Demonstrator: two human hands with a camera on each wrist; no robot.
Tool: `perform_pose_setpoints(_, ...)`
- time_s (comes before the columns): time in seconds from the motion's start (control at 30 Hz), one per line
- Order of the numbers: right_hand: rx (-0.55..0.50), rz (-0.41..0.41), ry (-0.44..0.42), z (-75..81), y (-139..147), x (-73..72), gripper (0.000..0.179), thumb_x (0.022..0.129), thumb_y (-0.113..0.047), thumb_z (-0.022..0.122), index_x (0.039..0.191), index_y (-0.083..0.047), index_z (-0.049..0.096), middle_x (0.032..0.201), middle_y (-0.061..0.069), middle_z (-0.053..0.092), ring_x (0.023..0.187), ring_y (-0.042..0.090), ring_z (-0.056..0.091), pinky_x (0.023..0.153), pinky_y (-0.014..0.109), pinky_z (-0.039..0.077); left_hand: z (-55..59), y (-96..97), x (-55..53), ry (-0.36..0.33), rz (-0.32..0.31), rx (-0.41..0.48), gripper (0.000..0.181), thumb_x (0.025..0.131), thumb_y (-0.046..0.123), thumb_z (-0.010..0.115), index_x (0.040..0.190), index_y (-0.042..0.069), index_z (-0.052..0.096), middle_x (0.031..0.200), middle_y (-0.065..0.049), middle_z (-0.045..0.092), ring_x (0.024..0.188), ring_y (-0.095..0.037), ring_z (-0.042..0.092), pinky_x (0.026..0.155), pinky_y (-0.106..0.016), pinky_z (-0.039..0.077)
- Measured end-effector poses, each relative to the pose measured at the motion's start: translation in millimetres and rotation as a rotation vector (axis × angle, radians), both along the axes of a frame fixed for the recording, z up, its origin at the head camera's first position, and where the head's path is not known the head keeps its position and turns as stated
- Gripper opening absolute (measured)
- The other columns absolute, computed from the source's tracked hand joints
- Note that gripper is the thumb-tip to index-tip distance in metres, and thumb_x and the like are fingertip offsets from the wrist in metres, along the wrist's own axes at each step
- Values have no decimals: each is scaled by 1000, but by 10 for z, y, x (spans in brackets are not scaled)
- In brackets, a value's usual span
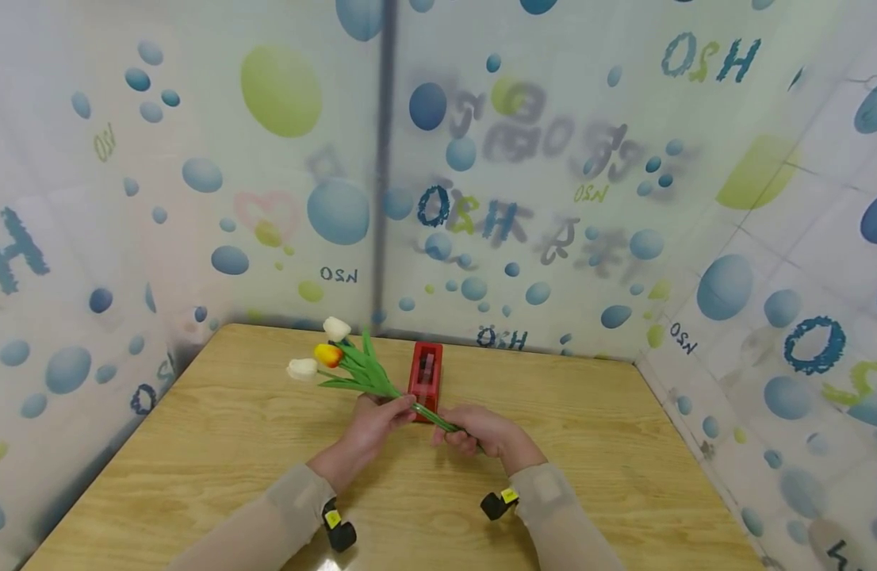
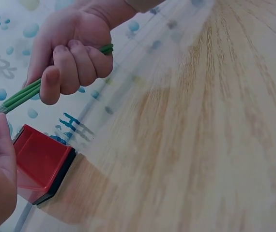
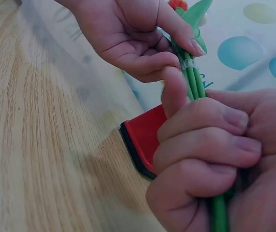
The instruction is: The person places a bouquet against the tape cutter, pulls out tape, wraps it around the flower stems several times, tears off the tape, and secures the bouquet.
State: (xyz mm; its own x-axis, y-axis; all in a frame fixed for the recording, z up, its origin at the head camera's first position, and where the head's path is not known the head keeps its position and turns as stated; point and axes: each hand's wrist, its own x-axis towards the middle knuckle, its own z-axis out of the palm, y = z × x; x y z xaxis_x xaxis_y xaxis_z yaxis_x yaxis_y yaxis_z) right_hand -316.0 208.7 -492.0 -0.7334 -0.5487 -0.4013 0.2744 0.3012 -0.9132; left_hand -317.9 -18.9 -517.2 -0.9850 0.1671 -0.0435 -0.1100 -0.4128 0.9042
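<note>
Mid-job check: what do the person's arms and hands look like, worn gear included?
The left beige fabric sleeve and right beige fabric sleeve are long. Near the cuffs sit a small black left wrist camera and a matching right wrist camera, each with a yellow label. The left hand and right hand wear no gloves. No cables show.

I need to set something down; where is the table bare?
Bare: left of the tulips, toward the left wall; right of the red tape dispenser, toward the right wall. Crowded: the middle, where both hands hold the stems.
</note>
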Motion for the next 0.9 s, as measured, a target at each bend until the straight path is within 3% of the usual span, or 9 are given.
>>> perform_pose_setpoints(0.23, -48, 26, -33, -18, 10, -25, 43, 117, -36, 38, 87, -14, 58, 61, -11, 36, 48, 1, 29, 45, 18, 25, 20, 12, -1, -14, 12, -19, 9, 100, -3, 68, 98, 4, 63, 86, 0, 72, 78, -11, 72, 75, -22, 66)
perform_pose_setpoints(0.37, -15, 13, 9, -19, 7, -36, 44, 117, -36, 40, 85, -13, 60, 61, -11, 41, 49, 3, 30, 46, 19, 25, 24, 15, 1, -22, 7, -3, 12, 101, -1, 68, 95, 8, 65, 86, 1, 73, 77, -11, 72, 76, -22, 65)
perform_pose_setpoints(0.47, 35, 16, 115, -12, 5, -47, 45, 117, -33, 40, 88, -6, 60, 61, -11, 42, 50, 5, 30, 47, 19, 26, 31, 10, 10, -13, 0, 13, 13, 102, 2, 68, 93, 12, 68, 87, 3, 75, 79, -10, 73, 77, -23, 66)
perform_pose_setpoints(0.67, 158, 48, 417, 16, 19, -55, 48, 117, -23, 34, 99, 18, 53, 63, -7, 41, 54, 10, 32, 52, 22, 31, 29, -3, 26, 12, -37, 61, 20, 105, 5, 65, 90, 17, 71, 86, 4, 78, 80, -9, 76, 80, -26, 67)
perform_pose_setpoints(0.8, 292, 51, 616, 44, 33, -54, 47, 116, -20, 38, 94, 16, 58, 65, -6, 42, 58, 10, 37, 57, 22, 35, 36, -11, 45, 25, -54, 90, 18, 105, 3, 64, 93, 16, 70, 89, 3, 79, 82, -11, 76, 81, -27, 68)
perform_pose_setpoints(0.9, 383, 54, 745, 65, 20, -54, 46, 116, -22, 41, 84, 6, 59, 67, -6, 43, 61, 9, 39, 60, 23, 37, 51, -16, 54, 18, -70, 100, 16, 104, 2, 64, 96, 15, 70, 92, 4, 80, 87, -12, 77, 83, -28, 68)
